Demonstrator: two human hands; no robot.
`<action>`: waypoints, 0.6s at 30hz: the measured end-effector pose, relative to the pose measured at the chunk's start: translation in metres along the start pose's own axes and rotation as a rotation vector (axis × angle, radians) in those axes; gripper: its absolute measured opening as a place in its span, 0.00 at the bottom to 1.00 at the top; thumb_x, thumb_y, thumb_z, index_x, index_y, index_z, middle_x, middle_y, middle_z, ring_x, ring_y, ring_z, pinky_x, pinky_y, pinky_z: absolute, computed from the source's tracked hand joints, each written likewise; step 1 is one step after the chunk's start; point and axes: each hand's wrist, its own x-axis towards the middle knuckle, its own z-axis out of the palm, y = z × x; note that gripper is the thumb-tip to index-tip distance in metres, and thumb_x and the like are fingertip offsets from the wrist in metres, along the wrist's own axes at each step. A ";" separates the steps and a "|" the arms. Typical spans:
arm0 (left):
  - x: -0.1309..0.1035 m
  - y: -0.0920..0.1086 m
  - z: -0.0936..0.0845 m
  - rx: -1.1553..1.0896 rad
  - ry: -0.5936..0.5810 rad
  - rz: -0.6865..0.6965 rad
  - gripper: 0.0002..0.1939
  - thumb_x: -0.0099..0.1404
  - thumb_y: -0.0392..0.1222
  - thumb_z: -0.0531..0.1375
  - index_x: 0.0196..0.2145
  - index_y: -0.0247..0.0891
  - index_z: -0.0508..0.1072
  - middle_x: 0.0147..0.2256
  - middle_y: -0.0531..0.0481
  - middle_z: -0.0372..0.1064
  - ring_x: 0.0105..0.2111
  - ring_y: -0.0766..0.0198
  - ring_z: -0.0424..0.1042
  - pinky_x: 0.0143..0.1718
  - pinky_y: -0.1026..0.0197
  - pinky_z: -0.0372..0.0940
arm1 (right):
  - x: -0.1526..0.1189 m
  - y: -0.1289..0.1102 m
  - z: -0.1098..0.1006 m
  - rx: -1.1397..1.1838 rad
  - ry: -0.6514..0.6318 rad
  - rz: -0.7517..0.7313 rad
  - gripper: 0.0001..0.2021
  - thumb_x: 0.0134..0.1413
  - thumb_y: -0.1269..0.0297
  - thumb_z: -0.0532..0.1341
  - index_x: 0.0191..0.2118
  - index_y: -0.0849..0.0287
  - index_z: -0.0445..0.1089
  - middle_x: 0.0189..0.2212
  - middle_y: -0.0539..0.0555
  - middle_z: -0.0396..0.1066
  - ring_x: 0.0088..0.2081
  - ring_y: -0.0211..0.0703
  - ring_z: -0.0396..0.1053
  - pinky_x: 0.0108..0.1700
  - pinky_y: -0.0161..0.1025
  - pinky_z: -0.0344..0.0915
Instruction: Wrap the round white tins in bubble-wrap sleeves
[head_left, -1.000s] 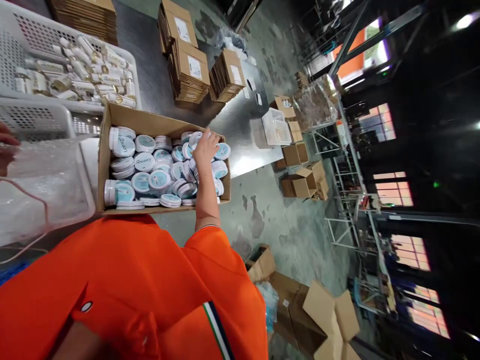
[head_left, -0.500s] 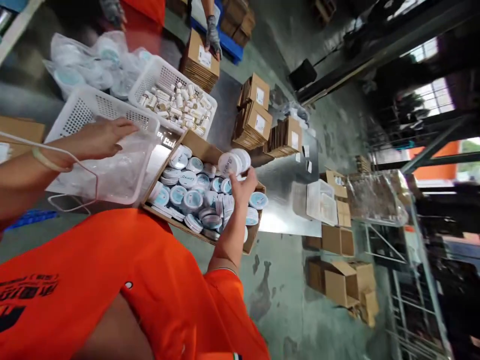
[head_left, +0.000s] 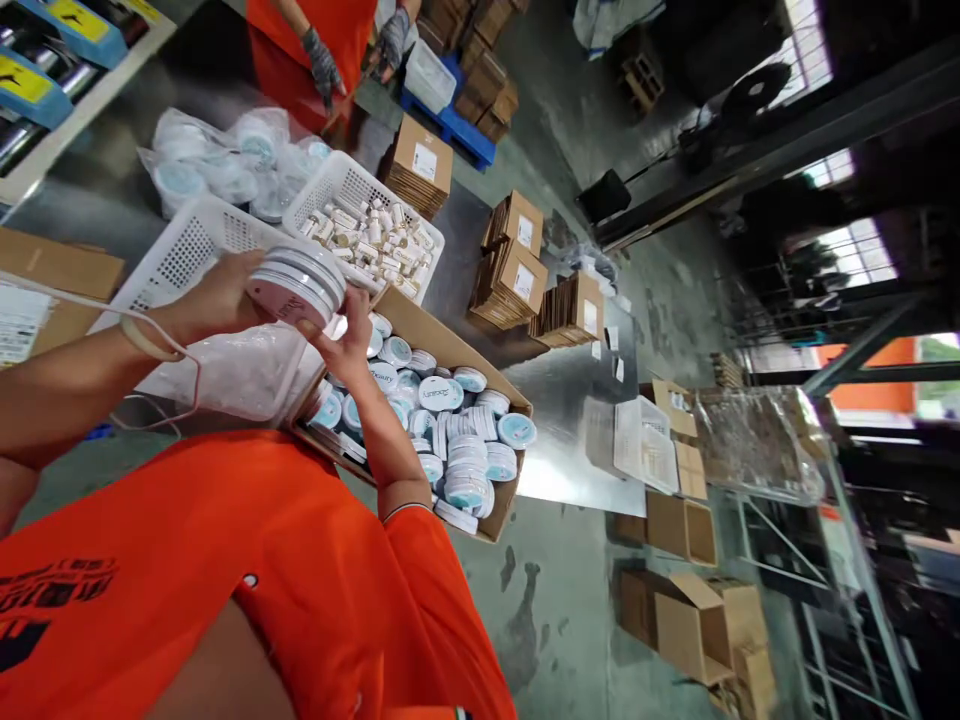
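A short stack of round white flat containers [head_left: 296,285] is held between both hands above the edge of a perforated white basket. My left hand [head_left: 231,288] grips the stack from the left, its fingers partly hidden behind it. From below and the right, my right hand [head_left: 343,345] closes on the same stack, thumb against the lowest, pinkish face. Under my right forearm, an open cardboard box [head_left: 420,325] is filled with many similar round containers [head_left: 441,394], some with pale blue faces. The white basket [head_left: 191,240] beside it has clear plastic bags [head_left: 232,370] inside.
Behind the box stands a white basket of small bottles [head_left: 375,235]. Bagged round containers [head_left: 217,165] lie farther back. Stacks of folded cardboard [head_left: 517,270] stand on the metal table [head_left: 555,430]. A co-worker's gloved hands [head_left: 322,65] are across the table. A white cable [head_left: 105,303] crosses near my left wrist.
My right hand has moved left from the box, carrying round containers to my left hand. My left hand, earlier holding nothing over the basket, now grips the stack too. The co-worker's hand has left the cardboard.
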 end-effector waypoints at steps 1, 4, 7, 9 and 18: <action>0.001 -0.002 0.000 0.021 -0.021 0.003 0.24 0.57 0.40 0.66 0.51 0.30 0.79 0.48 0.42 0.77 0.51 0.47 0.76 0.56 0.52 0.72 | -0.001 0.004 0.001 -0.034 -0.029 -0.006 0.31 0.59 0.56 0.73 0.65 0.58 0.68 0.51 0.60 0.73 0.53 0.52 0.70 0.56 0.46 0.72; 0.004 -0.008 0.004 0.080 -0.060 -0.005 0.35 0.51 0.35 0.66 0.58 0.24 0.77 0.55 0.34 0.74 0.55 0.42 0.74 0.61 0.47 0.70 | -0.002 0.017 0.002 -0.130 -0.161 -0.111 0.28 0.60 0.56 0.73 0.62 0.59 0.71 0.51 0.61 0.74 0.55 0.54 0.69 0.60 0.49 0.69; 0.006 -0.012 0.015 0.083 -0.063 0.036 0.42 0.51 0.34 0.65 0.65 0.25 0.71 0.62 0.34 0.69 0.59 0.44 0.72 0.64 0.49 0.68 | 0.000 0.020 0.001 -0.240 -0.266 -0.216 0.27 0.61 0.57 0.71 0.61 0.64 0.71 0.51 0.63 0.74 0.56 0.57 0.68 0.62 0.50 0.67; 0.007 -0.012 0.026 0.081 -0.030 0.079 0.38 0.54 0.32 0.63 0.64 0.29 0.73 0.62 0.37 0.70 0.59 0.47 0.72 0.63 0.51 0.69 | 0.003 0.014 0.002 -0.353 -0.280 -0.207 0.23 0.64 0.62 0.68 0.61 0.67 0.71 0.50 0.64 0.74 0.55 0.58 0.67 0.61 0.51 0.67; 0.027 -0.012 0.035 0.163 0.140 0.056 0.19 0.71 0.35 0.55 0.53 0.35 0.81 0.55 0.38 0.76 0.56 0.44 0.73 0.63 0.40 0.66 | 0.027 -0.010 0.008 -0.536 -0.245 -0.122 0.19 0.70 0.71 0.58 0.61 0.73 0.69 0.48 0.69 0.74 0.50 0.58 0.68 0.57 0.52 0.68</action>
